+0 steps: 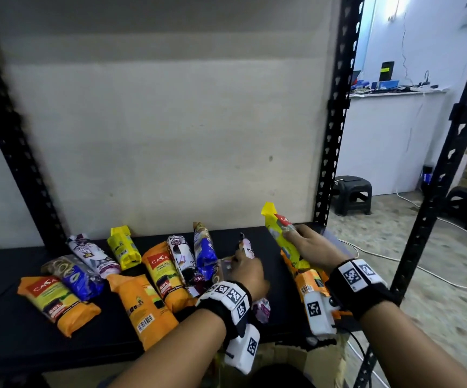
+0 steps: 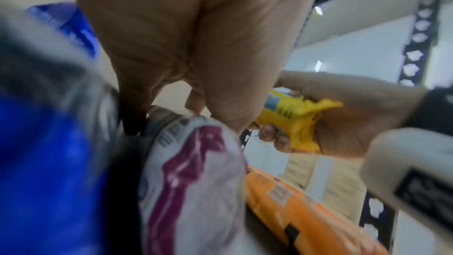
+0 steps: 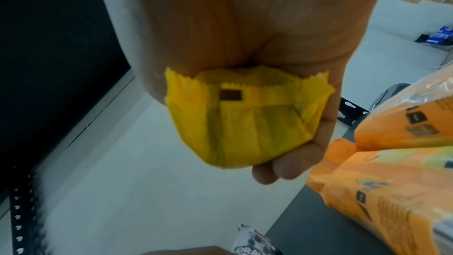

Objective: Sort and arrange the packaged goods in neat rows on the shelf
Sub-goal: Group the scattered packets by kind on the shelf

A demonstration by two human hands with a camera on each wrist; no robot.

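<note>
Our right hand [image 1: 312, 247] wraps a yellow garbage-bag pack [image 1: 284, 236], its top jutting beyond our fingers; our left hand [image 1: 250, 271] grips a purple-white pack [image 1: 247, 247].

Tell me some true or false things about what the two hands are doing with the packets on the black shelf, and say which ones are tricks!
1. The right hand holds a yellow plastic packet lifted off the black metal shelf. True.
2. The left hand is empty and flat on the shelf. False: it grips a white and purple plastic packet.
3. Orange plastic packets lie on the shelf to the left of both hands. True.
4. A blue plastic packet is held up by the right hand. False: it lies on the shelf between the other packets, left of the left hand.
5. All packets stand upright in one tidy row. False: they lie slanted and scattered.
</note>
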